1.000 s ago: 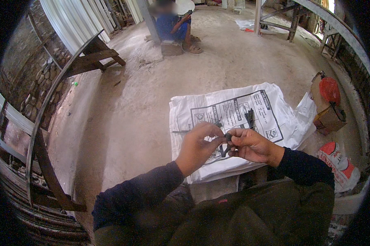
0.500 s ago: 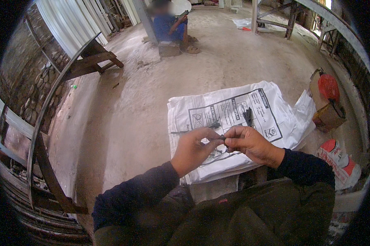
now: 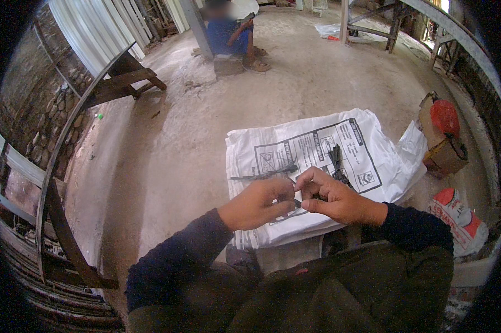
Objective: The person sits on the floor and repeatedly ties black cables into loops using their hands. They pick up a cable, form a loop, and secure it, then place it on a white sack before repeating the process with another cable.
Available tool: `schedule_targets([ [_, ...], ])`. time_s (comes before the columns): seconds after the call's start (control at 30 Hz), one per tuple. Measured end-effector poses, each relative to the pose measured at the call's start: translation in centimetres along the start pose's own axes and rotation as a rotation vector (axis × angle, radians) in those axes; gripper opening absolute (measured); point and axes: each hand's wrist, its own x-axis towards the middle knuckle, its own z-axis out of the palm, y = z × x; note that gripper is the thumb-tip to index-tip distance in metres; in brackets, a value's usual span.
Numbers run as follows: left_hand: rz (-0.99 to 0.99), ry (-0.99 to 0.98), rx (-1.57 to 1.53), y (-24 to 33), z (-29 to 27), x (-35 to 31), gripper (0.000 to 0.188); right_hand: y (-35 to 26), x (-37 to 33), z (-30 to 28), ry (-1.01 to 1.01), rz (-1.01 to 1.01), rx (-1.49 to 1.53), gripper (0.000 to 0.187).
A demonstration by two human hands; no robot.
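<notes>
My left hand (image 3: 260, 202) and my right hand (image 3: 342, 198) meet over a folded white sack (image 3: 245, 147) with black print. Their fingertips and thumbs are bent in toward each other, pinched around a small black piece (image 3: 297, 203). Most of it is hidden by the fingers, so its kind is unclear. Thin black strips (image 3: 284, 170) lie on the sack just beyond my left hand. Another bunch of black strips (image 3: 337, 161) rests on it beyond my right hand.
To the right are a red round object (image 3: 445, 117) in a torn cardboard box (image 3: 450, 158) and a red-and-white bag (image 3: 458, 222). A wooden bench frame (image 3: 125, 83) stands on the left. Farther off, a person in blue (image 3: 223, 39) sits by a post (image 3: 196, 25).
My left hand has shifted slightly left and down, and its grip has changed. My right fingers have arched up, leaving a gap between forefinger and thumb. The strips on the sack show more.
</notes>
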Motion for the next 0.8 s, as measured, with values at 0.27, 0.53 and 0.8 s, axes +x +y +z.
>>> schedule_targets([
  [0.27, -0.337, -0.188, -0.301, 2.5, -1.8, -1.0, 0.01, -0.4, -0.8, -1.4, -0.117, -0.046, 0.148, 0.017],
  [0.53, -0.294, -0.12, -0.147, 1.6, -1.5, -0.7, 0.012, -0.6, -0.9, -1.8, -0.211, 0.21, -0.159, 0.035],
  [0.8, -0.179, 0.006, -0.312, 0.7, 1.1, -0.7, 0.035, -2.3, -0.3, -1.1, 0.182, 0.234, 0.272, 0.014],
])
